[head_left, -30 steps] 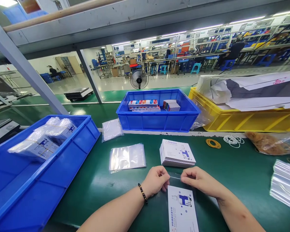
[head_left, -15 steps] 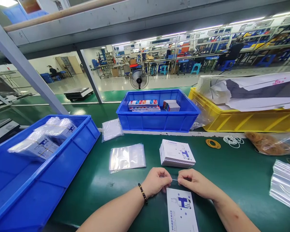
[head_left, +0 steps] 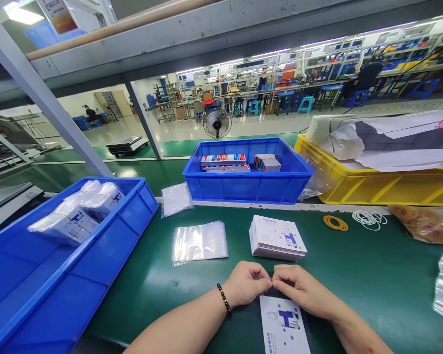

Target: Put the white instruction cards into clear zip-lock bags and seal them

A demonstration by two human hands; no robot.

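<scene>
My left hand (head_left: 248,284) and my right hand (head_left: 301,289) meet fingertip to fingertip just above a white booklet (head_left: 283,322) with a blue print. Both pinch the top edge of a clear plastic bag around this booklet; the bag barely shows against the green surface, and the fingers cover its edge. Behind my hands stands a stack of the same white booklets (head_left: 276,238). A pile of flat clear bags (head_left: 200,241) lies to the left of the stack.
At left is a blue bin (head_left: 107,260) with bundled bagged booklets (head_left: 74,223). Another blue bin (head_left: 247,189) holds small printed boxes, beside a yellow bin (head_left: 384,189). Rubber bands (head_left: 335,222), white bands (head_left: 369,219) and a bag of brown bands (head_left: 421,223) lie right.
My hands have come together along the bag's top edge, closing the small gap between the fingertips. The view has shifted slightly, so everything sits a little further right or lower.
</scene>
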